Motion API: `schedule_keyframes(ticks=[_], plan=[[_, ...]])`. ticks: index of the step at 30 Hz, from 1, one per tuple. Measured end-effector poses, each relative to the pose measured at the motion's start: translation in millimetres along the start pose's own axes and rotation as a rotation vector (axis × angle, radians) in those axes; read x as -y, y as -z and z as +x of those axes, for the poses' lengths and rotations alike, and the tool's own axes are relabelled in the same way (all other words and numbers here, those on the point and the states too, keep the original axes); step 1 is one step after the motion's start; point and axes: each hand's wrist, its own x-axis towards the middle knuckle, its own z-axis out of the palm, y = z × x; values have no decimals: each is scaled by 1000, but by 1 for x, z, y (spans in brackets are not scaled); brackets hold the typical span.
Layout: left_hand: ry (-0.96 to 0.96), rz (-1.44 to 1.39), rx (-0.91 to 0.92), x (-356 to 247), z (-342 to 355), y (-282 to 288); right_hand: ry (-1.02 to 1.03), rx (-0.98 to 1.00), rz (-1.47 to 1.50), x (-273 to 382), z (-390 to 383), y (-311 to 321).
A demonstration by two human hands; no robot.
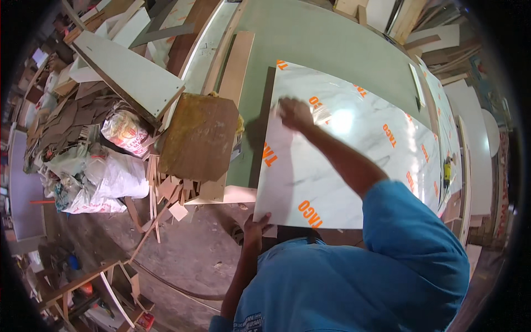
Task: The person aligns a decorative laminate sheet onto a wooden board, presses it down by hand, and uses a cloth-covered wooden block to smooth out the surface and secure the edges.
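Pushing w/ your R hand (296, 114), fingers bunched tog., could skid the marbled panel (321, 182) if your L hand (256, 226) at its corner (can't tell if clamped) slips.

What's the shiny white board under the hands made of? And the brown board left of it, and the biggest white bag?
The white board: smooth, glossy, grey-veined like marble, with bright glare; maybe laminate, but its core can't be told. The brown board: probably wood, dull and blotchy. The white bag: likely thin plastic, wrinkled and slightly shiny.
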Motion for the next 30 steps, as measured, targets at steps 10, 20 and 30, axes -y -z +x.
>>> schedule_keyframes(ticks=[10, 20, 30], plan=[[1, 47, 186, 0, 26, 12, 89, 120, 125, 142, -184, 28], [-48, 242, 149, -6, 16, 17, -139, -165, -4, -28, 88, -1], [-26, 316, 85, -16, 11, 15, -180, -299, -55, -82, 184, 1]])
